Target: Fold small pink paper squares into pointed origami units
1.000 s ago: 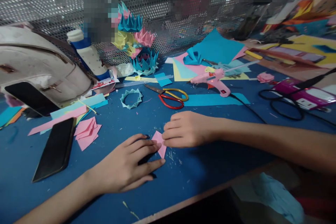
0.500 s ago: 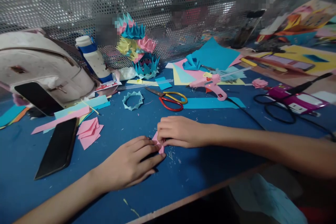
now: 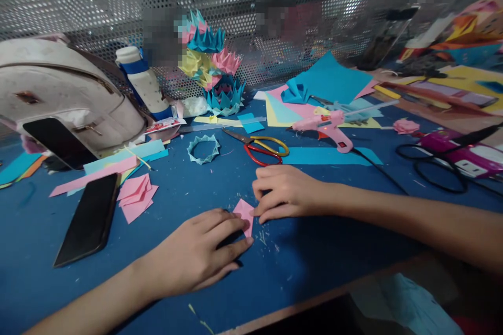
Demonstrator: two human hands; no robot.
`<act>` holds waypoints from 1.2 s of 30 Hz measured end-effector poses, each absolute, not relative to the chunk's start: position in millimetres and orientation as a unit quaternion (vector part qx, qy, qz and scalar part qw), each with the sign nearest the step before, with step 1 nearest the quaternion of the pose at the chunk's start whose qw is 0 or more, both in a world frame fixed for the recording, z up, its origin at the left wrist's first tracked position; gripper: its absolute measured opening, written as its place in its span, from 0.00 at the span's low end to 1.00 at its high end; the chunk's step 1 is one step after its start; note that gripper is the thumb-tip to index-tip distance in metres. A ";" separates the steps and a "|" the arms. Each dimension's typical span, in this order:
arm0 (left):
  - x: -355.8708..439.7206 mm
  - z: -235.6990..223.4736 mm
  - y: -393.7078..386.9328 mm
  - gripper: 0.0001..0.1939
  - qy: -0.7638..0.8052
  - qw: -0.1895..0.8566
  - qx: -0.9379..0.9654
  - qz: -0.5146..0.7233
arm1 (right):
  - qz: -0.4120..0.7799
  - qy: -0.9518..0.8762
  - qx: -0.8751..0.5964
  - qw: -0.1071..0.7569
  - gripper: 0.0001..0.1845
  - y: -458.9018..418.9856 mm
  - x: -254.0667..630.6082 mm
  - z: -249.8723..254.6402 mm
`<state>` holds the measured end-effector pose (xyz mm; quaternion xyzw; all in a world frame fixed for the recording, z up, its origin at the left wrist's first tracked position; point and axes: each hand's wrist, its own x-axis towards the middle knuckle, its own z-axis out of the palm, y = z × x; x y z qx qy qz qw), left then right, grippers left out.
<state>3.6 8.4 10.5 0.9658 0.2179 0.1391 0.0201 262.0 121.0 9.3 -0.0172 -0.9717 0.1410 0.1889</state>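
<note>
A small folded piece of pink paper [image 3: 242, 208] lies on the blue table between my hands. My left hand [image 3: 198, 254] presses its left and lower part against the tabletop with outstretched fingers, which cover some of it. At the paper's right corner, the curled fingertips of my right hand [image 3: 288, 192] are closed on the edge. Beyond my hands are red-and-yellow-handled scissors [image 3: 267, 147] with their blades together, and a light blue folded paper ring [image 3: 204, 149]. A stack of folded pink papers [image 3: 137, 196] lies to the left.
A pink glue gun [image 3: 322, 128] rests on a blue paper strip, its cord running right to a purple power strip [image 3: 459, 154]. Left are a dark phone [image 3: 88, 220], a white bag [image 3: 58, 84] and a bottle [image 3: 139, 81]. A stacked paper decoration [image 3: 212, 65] stands near the perforated metal panel.
My right hand has drawn back slightly to the right, uncovering more of the pink paper. My left hand still presses it down. The camera view has shifted a little.
</note>
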 end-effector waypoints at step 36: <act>25.9 10.3 19.5 0.05 0.435 0.198 0.847 0.232 | 0.278 -0.941 -0.106 0.160 0.06 113.8 255.8 3.5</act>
